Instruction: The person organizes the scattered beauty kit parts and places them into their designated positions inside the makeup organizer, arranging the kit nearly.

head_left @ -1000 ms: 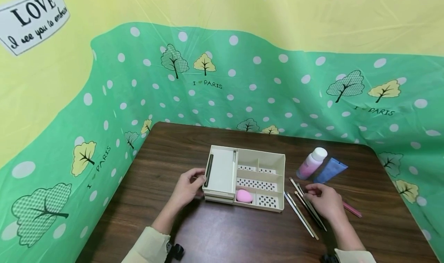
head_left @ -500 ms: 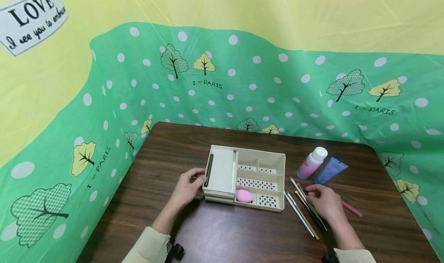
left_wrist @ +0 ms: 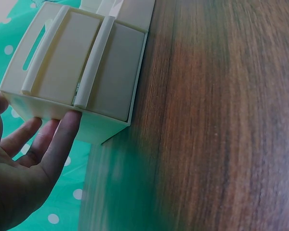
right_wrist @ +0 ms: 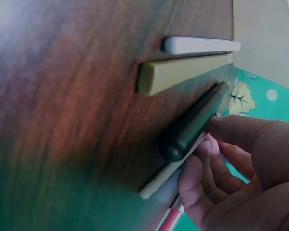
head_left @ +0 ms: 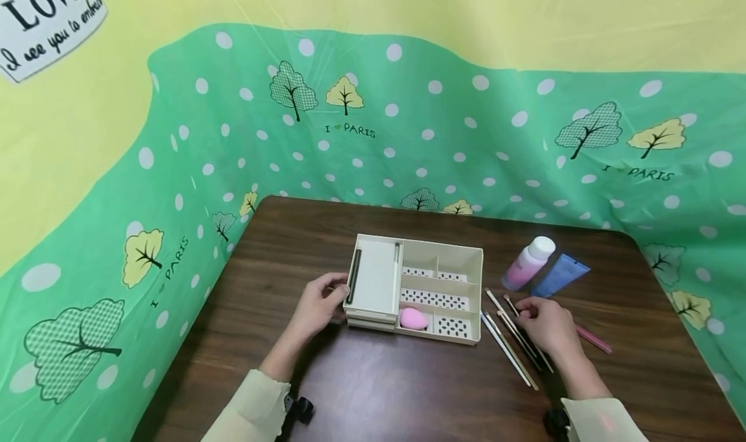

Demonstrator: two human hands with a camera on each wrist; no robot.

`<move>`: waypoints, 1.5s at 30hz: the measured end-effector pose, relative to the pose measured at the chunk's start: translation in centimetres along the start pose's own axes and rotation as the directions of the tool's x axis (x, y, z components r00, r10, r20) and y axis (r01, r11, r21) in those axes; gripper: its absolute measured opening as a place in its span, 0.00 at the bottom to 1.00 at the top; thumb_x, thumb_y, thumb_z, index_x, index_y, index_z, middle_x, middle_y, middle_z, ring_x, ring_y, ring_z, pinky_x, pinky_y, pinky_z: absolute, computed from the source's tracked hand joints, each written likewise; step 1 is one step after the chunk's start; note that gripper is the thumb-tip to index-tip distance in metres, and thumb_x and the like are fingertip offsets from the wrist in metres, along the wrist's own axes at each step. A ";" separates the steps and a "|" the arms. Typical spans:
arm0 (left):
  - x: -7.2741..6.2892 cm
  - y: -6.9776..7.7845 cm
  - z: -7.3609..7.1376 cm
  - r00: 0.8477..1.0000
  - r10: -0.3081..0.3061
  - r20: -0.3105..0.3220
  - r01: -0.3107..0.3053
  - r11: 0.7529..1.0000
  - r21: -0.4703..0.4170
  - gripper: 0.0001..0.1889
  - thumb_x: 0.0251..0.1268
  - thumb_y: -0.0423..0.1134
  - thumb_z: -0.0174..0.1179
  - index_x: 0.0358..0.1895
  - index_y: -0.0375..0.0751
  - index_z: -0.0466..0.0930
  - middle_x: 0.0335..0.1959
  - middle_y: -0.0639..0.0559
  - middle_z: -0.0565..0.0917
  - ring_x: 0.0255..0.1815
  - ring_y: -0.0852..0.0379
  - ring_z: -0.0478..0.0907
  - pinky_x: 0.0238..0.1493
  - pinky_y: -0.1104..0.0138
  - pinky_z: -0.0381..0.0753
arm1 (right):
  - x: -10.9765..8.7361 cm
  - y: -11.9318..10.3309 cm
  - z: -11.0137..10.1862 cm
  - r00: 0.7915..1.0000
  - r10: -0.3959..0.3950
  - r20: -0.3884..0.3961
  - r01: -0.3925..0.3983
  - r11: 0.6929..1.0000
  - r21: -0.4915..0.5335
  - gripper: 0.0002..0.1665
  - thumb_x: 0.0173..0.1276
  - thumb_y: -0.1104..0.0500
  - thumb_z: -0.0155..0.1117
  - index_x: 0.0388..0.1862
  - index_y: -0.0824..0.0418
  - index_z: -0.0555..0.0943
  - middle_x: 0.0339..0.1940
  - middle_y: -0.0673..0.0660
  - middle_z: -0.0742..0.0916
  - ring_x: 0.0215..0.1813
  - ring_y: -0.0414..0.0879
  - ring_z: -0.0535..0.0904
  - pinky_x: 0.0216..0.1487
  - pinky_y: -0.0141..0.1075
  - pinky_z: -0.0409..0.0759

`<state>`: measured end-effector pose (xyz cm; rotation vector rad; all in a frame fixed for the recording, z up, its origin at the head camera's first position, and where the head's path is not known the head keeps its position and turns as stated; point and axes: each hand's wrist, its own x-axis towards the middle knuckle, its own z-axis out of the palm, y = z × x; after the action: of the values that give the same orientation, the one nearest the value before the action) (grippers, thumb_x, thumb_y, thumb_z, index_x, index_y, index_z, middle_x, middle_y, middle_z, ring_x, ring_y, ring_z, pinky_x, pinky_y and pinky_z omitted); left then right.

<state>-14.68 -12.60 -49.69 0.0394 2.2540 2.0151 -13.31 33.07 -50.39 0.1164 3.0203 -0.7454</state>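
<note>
To the right of a divided cream box (head_left: 373,283), a person's right grip (head_left: 548,329) appears to pinch a pale brush (right_wrist: 166,179), thumb and fingertips meeting around its stem. We judge the brush light, stiff in the handle and smooth enough to roll; its thin stem asks for a gentle hold. We would take it near mid-handle, sparing the bristles, which are likely soft.

Crowding the pinch is a black-handled brush (right_wrist: 190,127), so close to the thumb that we expect it could be dragged along. A tan brush (right_wrist: 183,74) and a white brush (right_wrist: 200,45) lie nearer the box on the dark tabletop (head_left: 291,248).

Beyond the hand we see a pink bottle (head_left: 527,264), standing, and a blue tube (head_left: 561,277); a red stick (head_left: 594,338) lies on the far side, partly covered. Across the box, the left grip (head_left: 317,303) rests relaxed fingers on the side wall without clasping it. A pink sponge (head_left: 414,319) fills one front compartment, and the box's walls limit how flat a brush can enter.
</note>
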 end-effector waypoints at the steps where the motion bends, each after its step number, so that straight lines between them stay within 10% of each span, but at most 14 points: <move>1: 0.0 0.0 0.0 1.000 0.002 0.001 -0.002 1.000 -0.002 0.16 0.71 0.31 0.59 0.58 0.31 0.82 0.41 0.42 0.81 0.32 0.57 0.80 0.28 0.51 0.93 | 0.1 0.0 -0.1 1.000 0.000 -0.001 0.000 1.000 -0.003 0.11 0.62 0.61 0.69 0.42 0.64 0.86 0.30 0.56 0.86 0.33 0.52 0.77 0.30 0.39 0.74; 45: -0.1 0.0 0.1 1.000 -0.020 0.000 0.020 1.000 -0.009 0.17 0.72 0.32 0.59 0.60 0.32 0.81 0.42 0.42 0.81 0.34 0.57 0.79 0.33 0.41 0.91 | 0.8 -8.8 -2.7 0.996 -0.064 -0.059 0.076 0.971 0.227 0.15 0.64 0.64 0.67 0.49 0.67 0.86 0.35 0.59 0.88 0.30 0.42 0.82 0.24 0.32 0.85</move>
<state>-14.60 -12.54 -49.68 0.0159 2.2356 2.0154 -14.88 26.63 -43.95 0.0343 2.9874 -1.1135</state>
